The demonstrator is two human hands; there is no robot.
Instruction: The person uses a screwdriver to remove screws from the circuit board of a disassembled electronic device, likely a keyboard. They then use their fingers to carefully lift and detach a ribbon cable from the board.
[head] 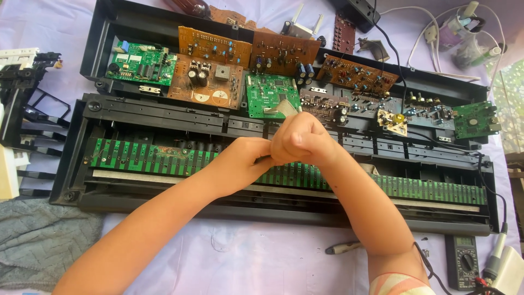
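Note:
An opened black keyboard chassis (164, 205) lies across the purple-covered table, with a long green contact strip (142, 158) inside it. Both my hands meet over its middle. My right hand (300, 139) is closed in a fist just below a small green circuit board (267, 93). A flat grey ribbon cable (284, 107) runs from that board down into the fist. My left hand (245, 155) reaches in from the left, and its fingertips are tucked under the right fist, so what they grip is hidden.
Several brown and green circuit boards (213, 46) lie in the rear shell. A multimeter (463, 261) and a pen-like tool (343, 248) sit near the front right. A grey cloth (38, 240) is at front left, with black and white key parts (16, 87) at far left. Cables and bottles (464, 33) are at back right.

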